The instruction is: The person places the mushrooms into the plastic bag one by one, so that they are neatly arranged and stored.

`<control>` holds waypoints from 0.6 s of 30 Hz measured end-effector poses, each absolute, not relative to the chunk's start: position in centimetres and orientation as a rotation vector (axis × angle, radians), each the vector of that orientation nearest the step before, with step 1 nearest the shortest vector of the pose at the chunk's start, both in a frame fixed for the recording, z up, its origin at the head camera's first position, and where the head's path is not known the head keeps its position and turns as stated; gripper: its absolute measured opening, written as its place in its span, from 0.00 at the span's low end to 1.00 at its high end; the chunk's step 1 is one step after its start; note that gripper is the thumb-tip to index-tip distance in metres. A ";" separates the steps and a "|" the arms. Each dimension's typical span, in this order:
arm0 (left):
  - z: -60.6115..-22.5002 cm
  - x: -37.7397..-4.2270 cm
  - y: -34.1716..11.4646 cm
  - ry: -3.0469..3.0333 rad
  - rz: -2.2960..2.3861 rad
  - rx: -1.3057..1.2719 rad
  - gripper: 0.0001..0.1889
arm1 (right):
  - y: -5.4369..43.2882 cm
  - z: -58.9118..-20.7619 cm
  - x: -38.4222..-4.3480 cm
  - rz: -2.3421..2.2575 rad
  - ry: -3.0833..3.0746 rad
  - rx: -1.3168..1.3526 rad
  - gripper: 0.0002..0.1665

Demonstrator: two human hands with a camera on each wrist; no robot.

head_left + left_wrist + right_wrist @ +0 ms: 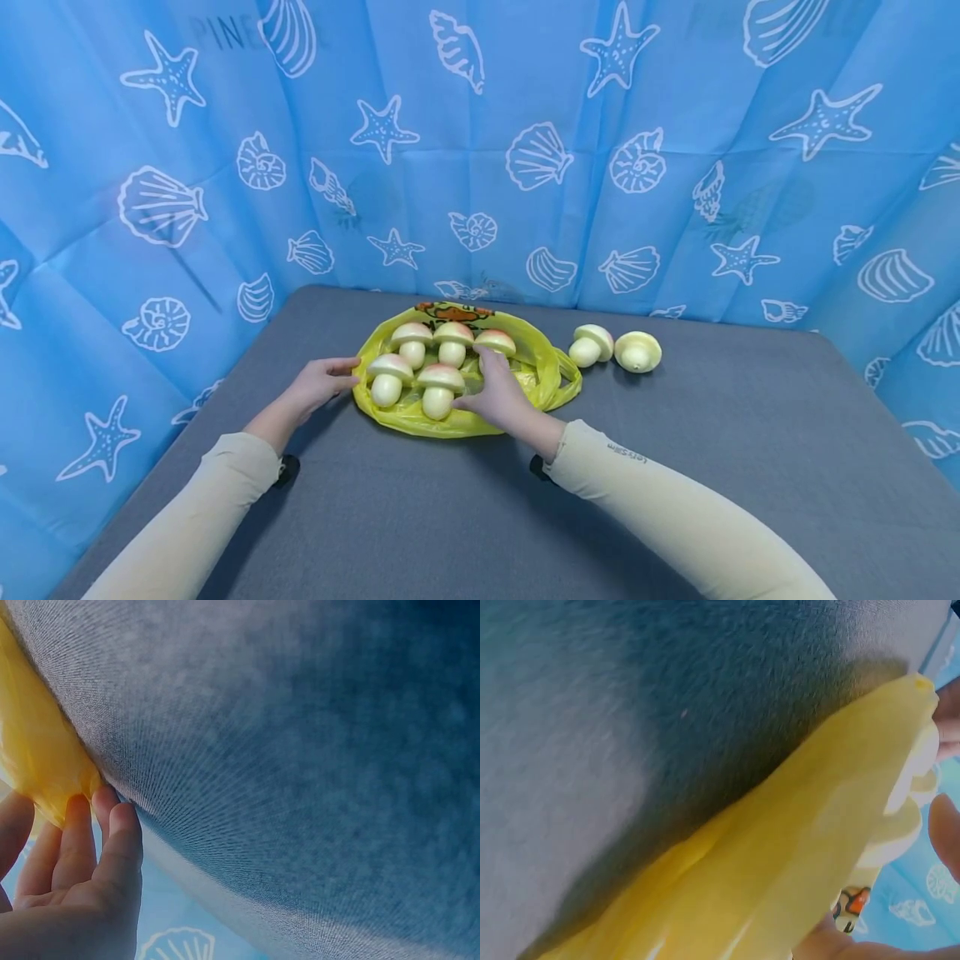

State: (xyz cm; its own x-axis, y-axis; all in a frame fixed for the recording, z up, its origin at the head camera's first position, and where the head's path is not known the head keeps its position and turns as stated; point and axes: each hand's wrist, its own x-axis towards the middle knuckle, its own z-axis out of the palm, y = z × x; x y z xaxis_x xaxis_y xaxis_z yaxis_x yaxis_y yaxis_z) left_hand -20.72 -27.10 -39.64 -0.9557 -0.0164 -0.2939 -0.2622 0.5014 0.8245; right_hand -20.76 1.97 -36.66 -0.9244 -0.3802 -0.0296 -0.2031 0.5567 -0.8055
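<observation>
Several toy mushrooms with pale stems and pinkish caps sit in two rows inside a spread yellow plastic bag. My left hand is at the bag's left rim; in the left wrist view its extended fingers touch the yellow plastic. Over the bag's right part reaches my right hand, thumb spread away from the fingers. Its fingertips overlap the back-right mushroom and partly hide it. In the right wrist view the bag's side covers much of that hand.
Two more toy mushrooms lie on the grey table to the right of the bag, near its looped handle. A blue curtain with white shells and starfish hangs behind the table and along both sides.
</observation>
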 end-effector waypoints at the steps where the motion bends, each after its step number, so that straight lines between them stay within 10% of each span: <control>1: -39.6 -20.7 -27.1 2.499 1.438 -0.233 0.27 | 2.2 -36.6 -20.8 -1.305 2.589 -0.490 0.51; 18: -39.5 -20.5 -27.1 2.501 1.435 -0.226 0.27 | 6.4 -35.1 -20.8 -1.330 2.605 -0.417 0.52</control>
State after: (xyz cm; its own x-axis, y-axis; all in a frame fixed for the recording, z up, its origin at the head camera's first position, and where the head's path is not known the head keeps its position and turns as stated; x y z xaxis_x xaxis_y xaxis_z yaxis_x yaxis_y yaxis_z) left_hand -20.45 -27.09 -39.50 -0.9571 -0.0106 -0.2895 -0.2553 0.5034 0.8255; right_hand -20.82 6.44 -35.14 -0.9431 -0.3303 -0.0381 -0.1629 0.5589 -0.8131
